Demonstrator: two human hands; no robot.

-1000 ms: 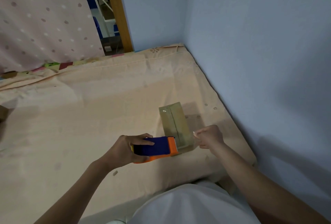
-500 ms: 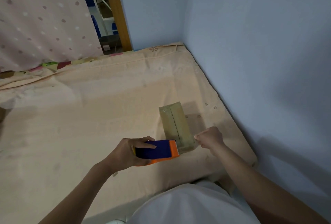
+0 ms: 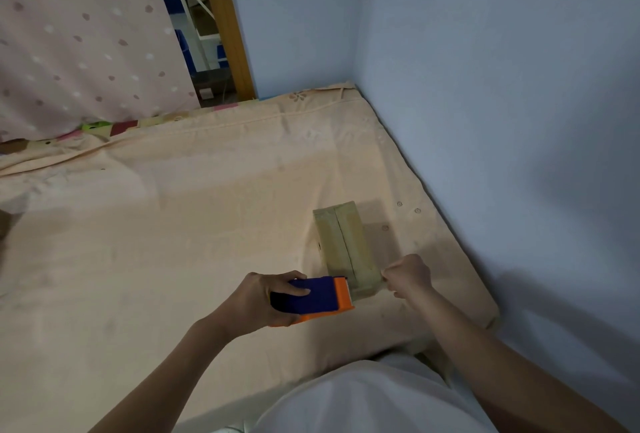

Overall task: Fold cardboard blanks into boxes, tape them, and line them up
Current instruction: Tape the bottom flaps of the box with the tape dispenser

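A small closed cardboard box (image 3: 341, 242) lies on the bed, its top flaps meeting in a centre seam under a shiny strip of tape. My left hand (image 3: 258, 304) grips a blue and orange tape dispenser (image 3: 313, 297), whose orange front edge sits against the box's near end. My right hand (image 3: 408, 276) is curled into a fist at the box's near right corner, thumb and fingers pinched together beside the box. Whether it holds the tape end cannot be made out.
The peach bedsheet (image 3: 173, 242) covers the bed. Blue walls (image 3: 485, 121) close in on the right and at the back. A dotted pink curtain (image 3: 79, 41) and a wooden post (image 3: 225, 24) stand at the back left. A brown edge shows at the far left.
The dispenser and my left hand have crept slightly toward the box's near end. My right hand stays at the near right corner, drawn in a little closer.
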